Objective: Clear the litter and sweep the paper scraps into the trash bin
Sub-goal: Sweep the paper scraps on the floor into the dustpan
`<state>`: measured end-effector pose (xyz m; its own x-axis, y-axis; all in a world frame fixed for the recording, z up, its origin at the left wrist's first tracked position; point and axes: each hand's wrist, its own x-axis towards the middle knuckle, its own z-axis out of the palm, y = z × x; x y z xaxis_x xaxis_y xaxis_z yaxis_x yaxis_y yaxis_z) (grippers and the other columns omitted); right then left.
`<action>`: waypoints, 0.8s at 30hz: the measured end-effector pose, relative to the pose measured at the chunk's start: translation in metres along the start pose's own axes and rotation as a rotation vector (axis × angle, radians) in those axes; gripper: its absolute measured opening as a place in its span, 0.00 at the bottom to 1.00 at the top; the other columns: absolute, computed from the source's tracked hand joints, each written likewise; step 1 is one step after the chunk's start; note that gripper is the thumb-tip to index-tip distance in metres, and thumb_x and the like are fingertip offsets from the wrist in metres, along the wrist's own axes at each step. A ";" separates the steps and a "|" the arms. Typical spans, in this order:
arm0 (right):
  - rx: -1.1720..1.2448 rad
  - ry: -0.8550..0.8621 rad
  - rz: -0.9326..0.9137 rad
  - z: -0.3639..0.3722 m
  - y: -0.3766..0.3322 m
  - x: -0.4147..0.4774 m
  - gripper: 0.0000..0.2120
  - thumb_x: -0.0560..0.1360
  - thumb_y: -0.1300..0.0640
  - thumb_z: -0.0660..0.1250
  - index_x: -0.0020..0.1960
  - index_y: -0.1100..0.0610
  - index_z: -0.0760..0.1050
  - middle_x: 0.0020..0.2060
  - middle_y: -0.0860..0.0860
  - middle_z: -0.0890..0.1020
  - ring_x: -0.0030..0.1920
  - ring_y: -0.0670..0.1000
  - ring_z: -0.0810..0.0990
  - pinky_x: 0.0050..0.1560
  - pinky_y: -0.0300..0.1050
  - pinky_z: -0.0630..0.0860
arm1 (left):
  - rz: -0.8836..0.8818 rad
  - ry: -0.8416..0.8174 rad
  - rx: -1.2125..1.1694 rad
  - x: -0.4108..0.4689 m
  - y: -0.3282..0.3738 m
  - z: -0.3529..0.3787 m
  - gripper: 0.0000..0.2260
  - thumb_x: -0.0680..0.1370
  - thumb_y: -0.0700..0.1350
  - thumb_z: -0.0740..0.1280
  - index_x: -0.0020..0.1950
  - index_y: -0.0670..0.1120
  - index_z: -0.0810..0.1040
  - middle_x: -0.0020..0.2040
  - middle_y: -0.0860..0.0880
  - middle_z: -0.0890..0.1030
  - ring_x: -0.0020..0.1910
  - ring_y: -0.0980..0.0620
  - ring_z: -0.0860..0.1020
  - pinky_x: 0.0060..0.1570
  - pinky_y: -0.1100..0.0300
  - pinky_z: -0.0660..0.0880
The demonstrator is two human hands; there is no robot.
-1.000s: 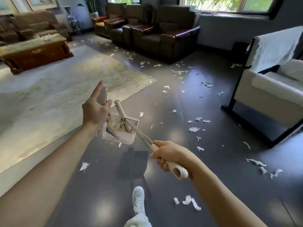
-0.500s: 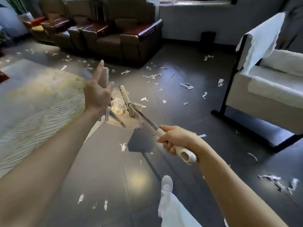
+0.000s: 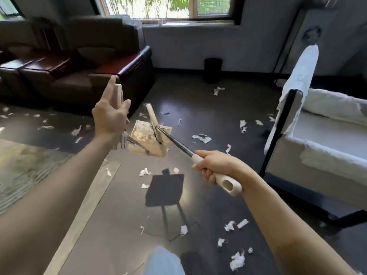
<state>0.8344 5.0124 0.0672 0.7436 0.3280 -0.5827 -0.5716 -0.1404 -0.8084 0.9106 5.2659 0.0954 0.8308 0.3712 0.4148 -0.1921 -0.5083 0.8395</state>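
My left hand (image 3: pixel 110 117) grips the beige handle of a dustpan (image 3: pixel 148 139), which hangs above the floor with a heap of white paper scraps inside. My right hand (image 3: pixel 216 167) holds the cream grip of a broom (image 3: pixel 154 121); its black shaft runs up-left and its head rests across the dustpan. White paper scraps (image 3: pixel 201 138) lie scattered over the dark floor. A black trash bin (image 3: pixel 212 70) stands against the far wall under the window.
Dark brown armchairs (image 3: pixel 83 62) line the back left. A white sofa with a black frame (image 3: pixel 317 135) fills the right side. A pale rug (image 3: pixel 29 171) covers the floor at left. My leg shows at the bottom centre.
The view has swung right and moved forward, so the trash bin is now nearer and more central. Both hands keep their hold on dustpan and broom, carried along off the floor.
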 end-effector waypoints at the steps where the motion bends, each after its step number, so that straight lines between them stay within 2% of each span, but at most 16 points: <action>1: 0.007 0.019 0.004 -0.008 -0.018 0.025 0.20 0.79 0.69 0.57 0.64 0.50 0.70 0.18 0.47 0.67 0.17 0.41 0.64 0.18 0.30 0.62 | 0.004 -0.016 -0.008 0.031 -0.009 0.017 0.29 0.78 0.43 0.69 0.76 0.58 0.63 0.67 0.50 0.75 0.54 0.44 0.81 0.49 0.51 0.82; 4: 0.025 0.058 0.000 -0.029 -0.066 0.109 0.21 0.79 0.69 0.57 0.64 0.47 0.66 0.18 0.46 0.68 0.17 0.41 0.65 0.18 0.31 0.63 | 0.052 -0.072 -0.013 0.121 -0.042 0.072 0.29 0.78 0.43 0.68 0.77 0.56 0.62 0.67 0.45 0.75 0.49 0.46 0.82 0.46 0.50 0.82; 7: 0.050 0.130 -0.007 -0.047 -0.116 0.196 0.22 0.78 0.68 0.59 0.68 0.49 0.66 0.20 0.47 0.68 0.17 0.41 0.65 0.18 0.31 0.63 | 0.095 -0.139 -0.054 0.217 -0.074 0.127 0.29 0.78 0.42 0.68 0.77 0.52 0.62 0.66 0.44 0.76 0.57 0.37 0.79 0.55 0.42 0.78; 9: 0.076 0.173 -0.009 -0.059 -0.158 0.251 0.22 0.78 0.68 0.59 0.70 0.53 0.66 0.21 0.47 0.67 0.18 0.41 0.64 0.17 0.31 0.62 | 0.111 -0.205 -0.077 0.285 -0.090 0.160 0.29 0.78 0.41 0.68 0.77 0.52 0.62 0.66 0.44 0.77 0.59 0.32 0.77 0.58 0.37 0.75; 12: 0.140 0.206 -0.041 -0.081 -0.227 0.329 0.25 0.79 0.68 0.59 0.72 0.51 0.63 0.20 0.46 0.66 0.18 0.41 0.63 0.16 0.31 0.61 | 0.153 -0.253 -0.102 0.389 -0.105 0.210 0.29 0.78 0.40 0.68 0.77 0.53 0.63 0.67 0.46 0.76 0.59 0.31 0.76 0.59 0.36 0.74; 16: 0.219 0.255 -0.051 -0.109 -0.307 0.424 0.28 0.79 0.68 0.59 0.75 0.49 0.59 0.23 0.49 0.66 0.18 0.41 0.63 0.17 0.32 0.61 | 0.189 -0.296 -0.099 0.510 -0.131 0.275 0.29 0.78 0.40 0.68 0.76 0.54 0.63 0.68 0.47 0.75 0.57 0.37 0.79 0.55 0.40 0.77; 19: 0.253 0.290 -0.048 -0.146 -0.367 0.508 0.29 0.79 0.69 0.59 0.75 0.49 0.57 0.21 0.48 0.66 0.18 0.41 0.63 0.16 0.32 0.61 | 0.191 -0.276 -0.157 0.604 -0.161 0.338 0.29 0.78 0.38 0.68 0.76 0.53 0.65 0.70 0.47 0.74 0.46 0.58 0.83 0.43 0.59 0.81; 20: 0.265 0.293 -0.046 -0.161 -0.387 0.539 0.30 0.79 0.69 0.58 0.76 0.48 0.57 0.21 0.49 0.66 0.17 0.41 0.63 0.16 0.31 0.61 | 0.195 -0.282 -0.160 0.634 -0.172 0.362 0.29 0.78 0.38 0.68 0.76 0.53 0.65 0.69 0.47 0.74 0.47 0.58 0.83 0.45 0.59 0.81; 22: 0.286 0.297 -0.042 -0.195 -0.425 0.605 0.31 0.79 0.69 0.58 0.76 0.48 0.56 0.22 0.49 0.66 0.17 0.41 0.63 0.16 0.30 0.61 | 0.184 -0.314 -0.148 0.694 -0.194 0.414 0.29 0.78 0.40 0.68 0.76 0.55 0.64 0.69 0.48 0.75 0.57 0.39 0.80 0.57 0.43 0.78; 24: 0.297 0.310 -0.044 -0.231 -0.466 0.666 0.30 0.79 0.69 0.58 0.76 0.48 0.57 0.21 0.49 0.67 0.17 0.41 0.64 0.16 0.31 0.61 | 0.181 -0.338 -0.149 0.755 -0.210 0.468 0.29 0.78 0.40 0.68 0.76 0.56 0.63 0.69 0.50 0.74 0.60 0.31 0.76 0.60 0.36 0.73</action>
<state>1.6760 5.0807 0.0364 0.8124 0.0249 -0.5825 -0.5786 0.1576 -0.8002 1.8232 5.2891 0.0681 0.8966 -0.0025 0.4427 -0.4038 -0.4147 0.8154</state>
